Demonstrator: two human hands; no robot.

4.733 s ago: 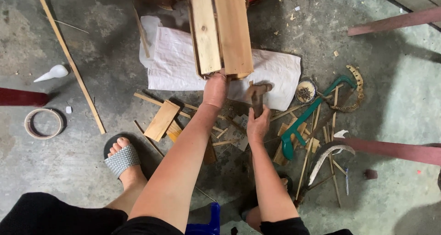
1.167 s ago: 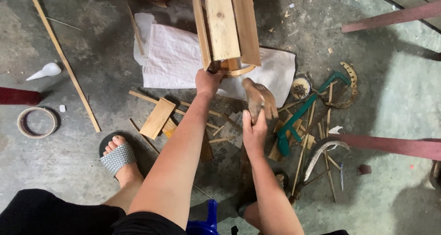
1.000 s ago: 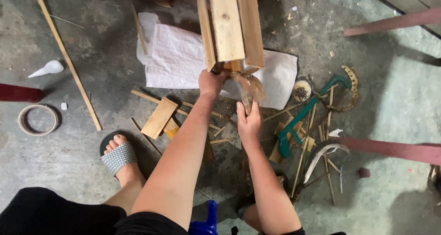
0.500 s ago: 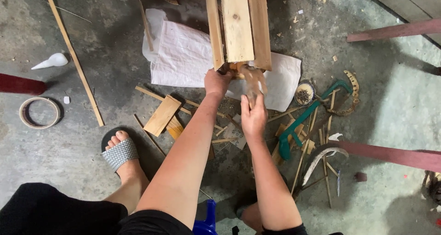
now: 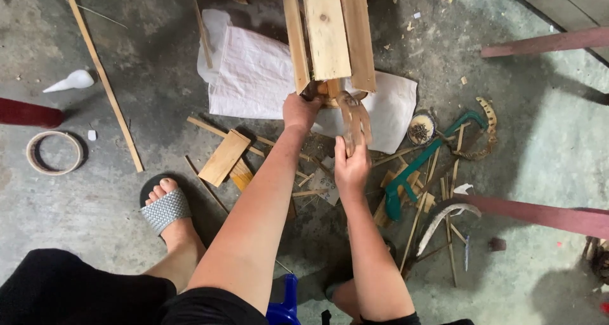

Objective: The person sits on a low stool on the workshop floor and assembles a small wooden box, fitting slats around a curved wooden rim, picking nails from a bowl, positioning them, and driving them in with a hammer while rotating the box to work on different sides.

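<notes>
Left fingers: curled shut on the lower end of the wooden slat frame (image 5: 328, 36), just above the middle of the frame; the left hand (image 5: 301, 111) gripped it from below.
Right fingers: wrapped tight round the handle of a wooden-handled tool (image 5: 354, 123), right hand (image 5: 351, 169) just below and right of the left one; the tool's upper end met the frame's bottom edge.
Slat frame: pale boards side by side, held up off the floor, top centre of the frame, running out past the upper edge.
Beneath it: a white woven sack (image 5: 254, 77) spread flat on the concrete floor (image 5: 95, 223), upper middle.
Scraps: a short flat board (image 5: 224, 157) left of the left forearm, thin offcuts scattered around it.
Right of the hands: a green-framed saw (image 5: 422, 166) lying among sticks, a small round tin (image 5: 420, 129) above it.
Left side: a long thin strip of wood (image 5: 101, 77) lying aslant, a roll of tape (image 5: 54, 152) at the left edge, a white cone-shaped nozzle (image 5: 70, 81) above it.
Lower left: a foot in a grey woven sandal (image 5: 165, 209).
</notes>
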